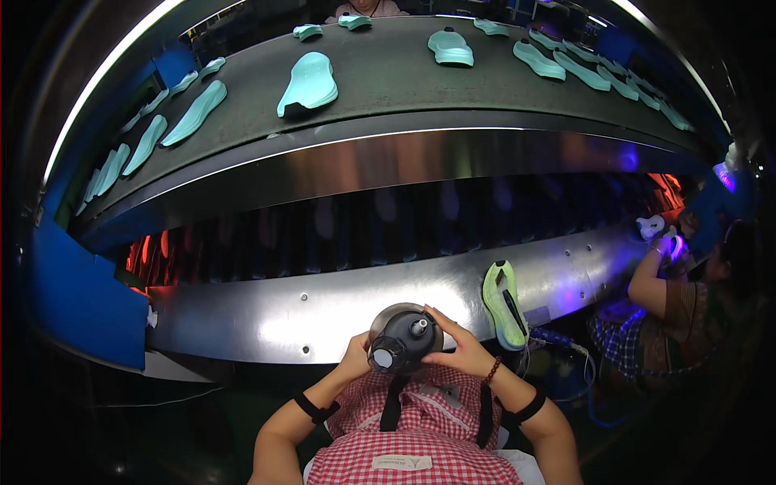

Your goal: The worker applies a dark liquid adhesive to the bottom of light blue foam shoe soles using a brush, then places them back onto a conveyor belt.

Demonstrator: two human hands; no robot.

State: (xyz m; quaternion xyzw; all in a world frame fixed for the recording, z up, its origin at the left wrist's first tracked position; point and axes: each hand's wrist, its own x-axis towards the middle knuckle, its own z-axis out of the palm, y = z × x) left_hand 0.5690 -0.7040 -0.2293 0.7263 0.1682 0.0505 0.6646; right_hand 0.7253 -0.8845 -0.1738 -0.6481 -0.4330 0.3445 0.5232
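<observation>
Between my two hands, over the front edge of the steel ledge, is a dark rounded pot (398, 338). A short pale nozzle sticks up from its top, and a round pale disc shows on its near left side. My left hand (356, 356) is closed against the pot's left side, its fingertips hidden. On the right side my right hand (462, 347) grips it, thumb near and fingers on the far rim. A yellow-green shoe sole (500, 295) with a dark slot lies right of my right hand, its near end past the ledge's edge.
Behind the steel ledge (242, 319) runs a dark opening with red glow at both ends. Above it, a dark conveyor belt (380, 77) carries several mint-green soles (309, 84). At the right, a co-worker's arm (649, 279) is under purple light. A blue hose (592, 380) hangs nearby.
</observation>
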